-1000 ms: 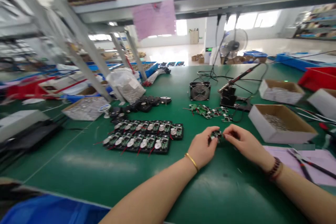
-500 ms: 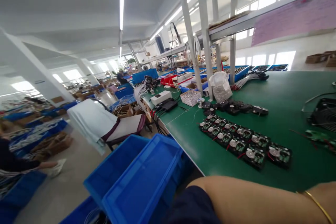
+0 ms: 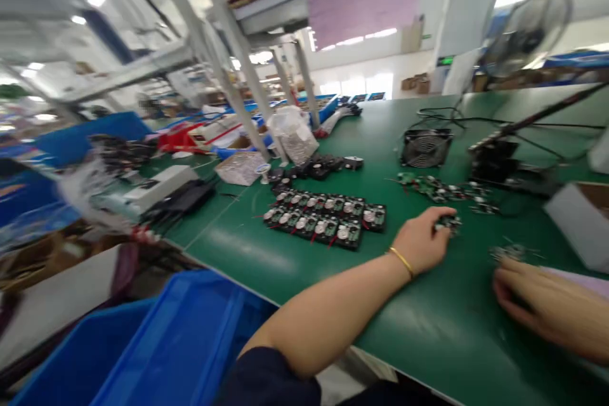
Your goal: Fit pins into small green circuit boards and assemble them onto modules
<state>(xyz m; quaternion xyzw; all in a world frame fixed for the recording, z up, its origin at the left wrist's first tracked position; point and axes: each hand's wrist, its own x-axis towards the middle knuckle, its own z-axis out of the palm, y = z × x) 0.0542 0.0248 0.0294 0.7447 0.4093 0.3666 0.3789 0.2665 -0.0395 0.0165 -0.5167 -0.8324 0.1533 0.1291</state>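
My left hand (image 3: 425, 240), with a gold bangle at the wrist, is closed with thumb and fingers around a small circuit board (image 3: 450, 224) above the green table. Just beyond it lies a loose cluster of green circuit boards (image 3: 431, 187). My right hand (image 3: 547, 298) is low over the table at the right, its fingers drawn together at a small pile of thin metal parts (image 3: 511, 251). Blur hides what its fingertips hold, if anything. Left of my left hand, black modules with boards and round clear discs (image 3: 318, 216) stand in two rows.
A black fan (image 3: 425, 148) stands behind the boards, and a white box (image 3: 580, 225) at the right. A clear plastic bag (image 3: 292, 136) leans by the shelf posts. Blue crates (image 3: 176, 336) sit below the table's left edge. A power strip (image 3: 162, 189) lies at far left.
The view has swung right, so the table's right side and both hands now show. Earlier only my left forearm was visible. The left hand now holds a small circuit board.
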